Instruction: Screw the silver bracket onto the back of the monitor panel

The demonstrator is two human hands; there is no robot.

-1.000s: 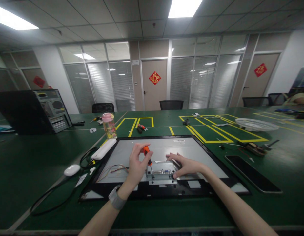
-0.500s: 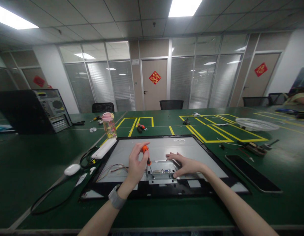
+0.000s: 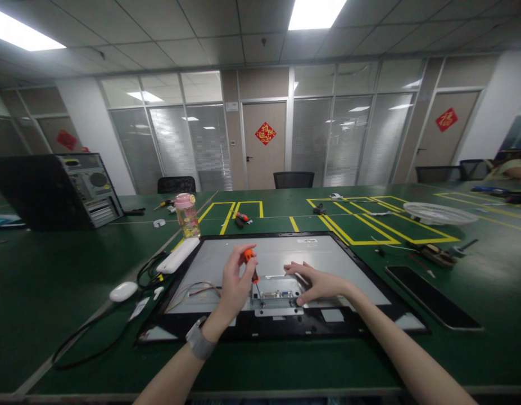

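Note:
A monitor panel point(image 3: 260, 250) with a black frame lies flat, its grey metal back facing up. On its near middle part sits a metal bracket point(image 3: 279, 311) with video ports along it. My left hand point(image 3: 236, 278) is closed round the orange handle of a screwdriver point(image 3: 249, 257). The screwdriver's shaft points down at the left end of the bracket. My right hand point(image 3: 317, 281) lies over the bracket's right side with fingers spread, its thumb touching the bracket near the port row. Thin wires point(image 3: 196, 288) run across the panel left of my left hand.
A black computer case point(image 3: 45, 191) stands at the left, near a pink-lidded bottle point(image 3: 187, 216). A white power strip point(image 3: 179, 256) and black cables lie left of the panel. To the right are a phone point(image 3: 433, 298), loose parts point(image 3: 437, 254) and a white round cover point(image 3: 439, 214).
Hardly anything differs. My left hand and the screwdriver have shifted very slightly; my right hand stays in place on the bracket.

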